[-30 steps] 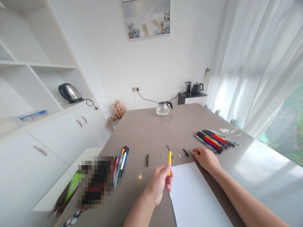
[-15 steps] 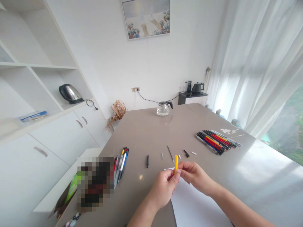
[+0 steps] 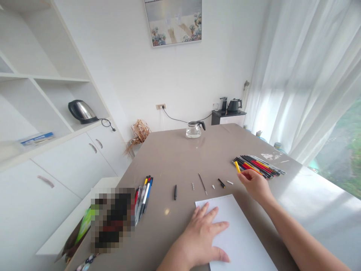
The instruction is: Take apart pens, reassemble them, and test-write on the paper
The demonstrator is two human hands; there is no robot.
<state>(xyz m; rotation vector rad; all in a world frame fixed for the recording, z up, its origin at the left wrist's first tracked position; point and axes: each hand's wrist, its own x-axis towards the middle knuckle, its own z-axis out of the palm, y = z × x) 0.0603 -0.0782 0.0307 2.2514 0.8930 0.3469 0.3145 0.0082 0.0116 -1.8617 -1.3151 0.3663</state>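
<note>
My left hand (image 3: pixel 207 235) lies with its fingers spread on a white sheet of paper (image 3: pixel 242 233). Pinched in my right hand (image 3: pixel 255 184) is a yellow pen barrel (image 3: pixel 237 167), held just in front of a pile of pens (image 3: pixel 259 165) in black, red, blue and yellow. Beyond the paper lie loose pen parts: a dark grip piece (image 3: pixel 175 192), a small spring (image 3: pixel 193 186), a thin ink refill (image 3: pixel 202 183), a small white tip (image 3: pixel 213 186), a black clip piece (image 3: pixel 221 183) and a short white tube (image 3: pixel 229 182).
On the left, a group of pens (image 3: pixel 144 197) lies beside a blurred-out patch (image 3: pixel 113 222). A glass pot (image 3: pixel 193 130) with a black handle stands toward the table's far edge. White shreds (image 3: pixel 271 155) lie behind the pen pile.
My right hand has carried the yellow barrel away to the right, toward the pen pile. My left hand has let go of it and come down flat on the paper.
</note>
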